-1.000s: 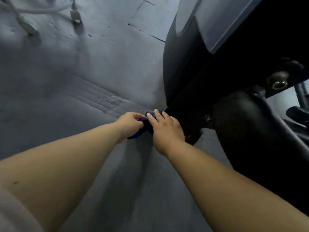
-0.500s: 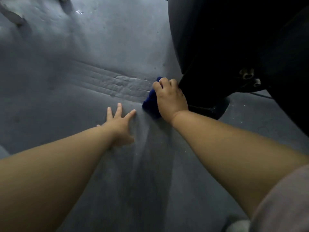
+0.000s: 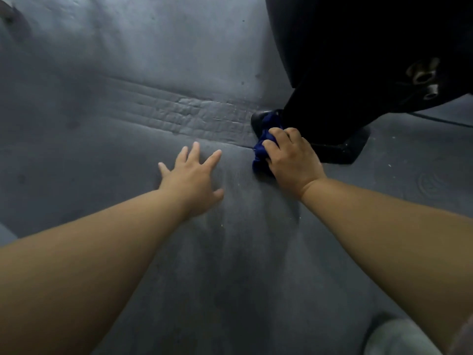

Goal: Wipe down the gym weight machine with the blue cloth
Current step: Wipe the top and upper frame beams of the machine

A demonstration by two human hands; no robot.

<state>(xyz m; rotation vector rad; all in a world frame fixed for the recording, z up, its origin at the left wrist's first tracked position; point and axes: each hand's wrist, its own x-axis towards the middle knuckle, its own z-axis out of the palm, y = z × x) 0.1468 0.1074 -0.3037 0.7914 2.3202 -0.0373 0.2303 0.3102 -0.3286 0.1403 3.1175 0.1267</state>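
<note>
Down at the machine's foot (image 3: 266,119), right hand (image 3: 291,160) clutches the blue cloth (image 3: 261,149) — press firmly, rub all round; left hand (image 3: 190,172) splayed flat on the floor (image 3: 102,98).

We note dim, cool lighting; the machine (image 3: 358,47) reads almost solid black, detail lost. Soft shadows streak the floor (image 3: 238,265); we see slight blur and wide-angle bending at the edges
</note>
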